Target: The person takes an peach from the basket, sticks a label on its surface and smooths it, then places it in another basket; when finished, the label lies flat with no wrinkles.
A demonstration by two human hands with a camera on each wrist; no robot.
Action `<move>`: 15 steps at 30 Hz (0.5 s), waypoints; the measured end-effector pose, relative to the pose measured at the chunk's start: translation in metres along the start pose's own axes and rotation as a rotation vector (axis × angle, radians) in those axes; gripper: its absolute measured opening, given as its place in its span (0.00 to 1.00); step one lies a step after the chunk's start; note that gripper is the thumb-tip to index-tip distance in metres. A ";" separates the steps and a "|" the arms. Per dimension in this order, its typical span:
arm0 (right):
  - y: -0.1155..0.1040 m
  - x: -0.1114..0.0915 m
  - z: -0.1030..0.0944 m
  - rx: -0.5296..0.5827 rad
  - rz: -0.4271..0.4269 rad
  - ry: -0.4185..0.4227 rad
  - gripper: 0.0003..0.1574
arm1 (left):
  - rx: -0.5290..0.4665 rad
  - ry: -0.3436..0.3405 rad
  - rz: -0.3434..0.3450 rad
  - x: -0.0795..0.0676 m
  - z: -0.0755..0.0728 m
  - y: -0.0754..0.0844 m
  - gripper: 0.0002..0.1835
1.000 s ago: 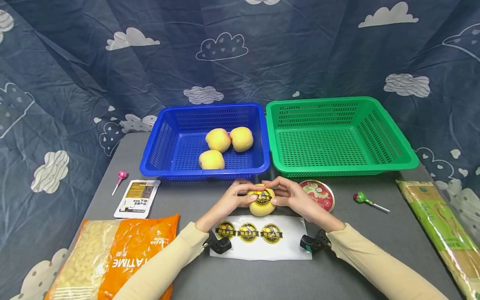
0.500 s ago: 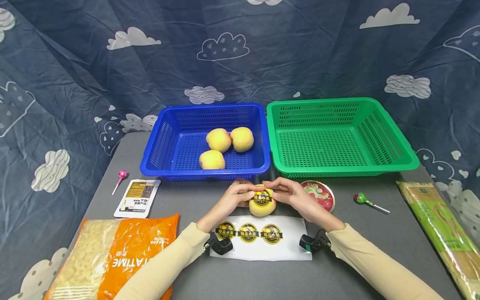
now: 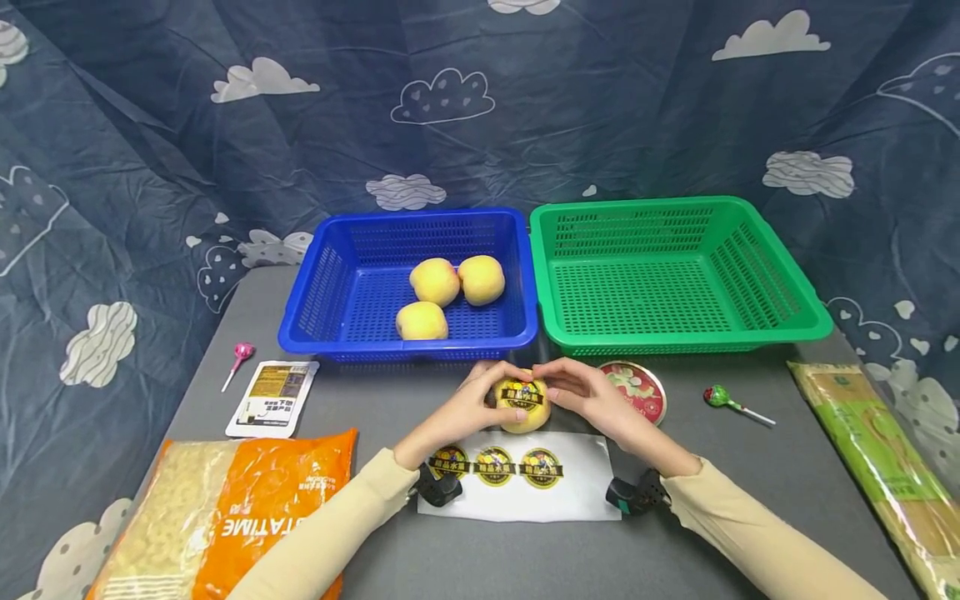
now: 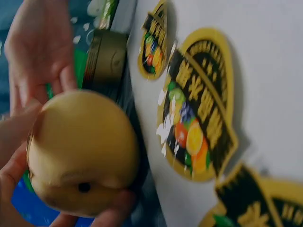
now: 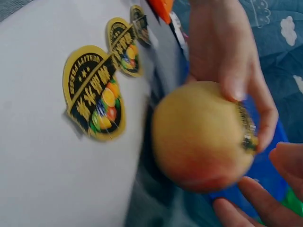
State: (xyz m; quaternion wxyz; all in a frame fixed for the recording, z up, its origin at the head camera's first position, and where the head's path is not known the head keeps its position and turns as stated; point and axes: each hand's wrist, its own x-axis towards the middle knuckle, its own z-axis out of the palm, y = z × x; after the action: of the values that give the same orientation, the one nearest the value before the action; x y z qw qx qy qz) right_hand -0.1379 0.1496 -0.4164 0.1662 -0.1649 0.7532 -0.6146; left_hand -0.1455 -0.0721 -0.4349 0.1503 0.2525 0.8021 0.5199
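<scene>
We grip round yellow fruit (image 3: pixel 530 417) with left hand (image 3: pixel 463 410); right hand (image 3: pixel 600 404), fingers relaxed, at fruit's right. Sticker sheet (image 3: pixel 525 503) lies just near side.

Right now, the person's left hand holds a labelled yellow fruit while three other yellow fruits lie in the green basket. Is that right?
Not quite: the head view shows the three other yellow fruits in the blue basket, not the green basket. The left hand does hold a labelled yellow fruit.
</scene>
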 end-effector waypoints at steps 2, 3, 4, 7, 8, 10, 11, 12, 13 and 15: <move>-0.004 -0.007 -0.006 -0.041 -0.044 0.024 0.19 | 0.099 0.024 0.030 0.001 0.004 0.000 0.24; -0.006 -0.011 -0.009 -0.052 -0.059 0.042 0.19 | 0.121 0.032 0.043 0.000 0.005 0.001 0.25; -0.008 -0.015 -0.014 -0.057 -0.070 0.063 0.20 | 0.128 0.039 0.050 0.000 0.006 0.002 0.25; -0.012 -0.026 -0.030 -0.030 -0.098 0.124 0.21 | 0.107 0.047 0.059 -0.003 0.009 0.007 0.24; -0.013 -0.030 -0.035 -0.022 -0.099 0.146 0.22 | 0.091 0.044 0.066 -0.003 0.010 0.010 0.24; -0.013 -0.037 -0.048 0.002 -0.101 0.188 0.23 | 0.056 0.028 0.078 -0.004 0.012 0.018 0.24; -0.010 -0.040 -0.055 0.000 -0.099 0.211 0.24 | 0.032 0.016 0.087 -0.004 0.013 0.023 0.24; -0.006 -0.042 -0.063 -0.002 -0.097 0.232 0.25 | 0.014 0.003 0.099 -0.004 0.014 0.029 0.24; 0.001 -0.043 -0.071 0.003 -0.095 0.250 0.26 | -0.003 -0.006 0.116 -0.003 0.014 0.036 0.24; 0.025 -0.042 -0.090 0.048 -0.099 0.286 0.28 | -0.024 -0.016 0.151 0.000 0.014 0.049 0.24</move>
State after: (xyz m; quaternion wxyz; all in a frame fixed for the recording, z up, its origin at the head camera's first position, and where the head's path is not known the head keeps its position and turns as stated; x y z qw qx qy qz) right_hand -0.1426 0.2515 -0.4216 0.0307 -0.1087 0.7453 -0.6571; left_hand -0.1262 -0.0452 -0.3958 0.1199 0.3145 0.7734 0.5372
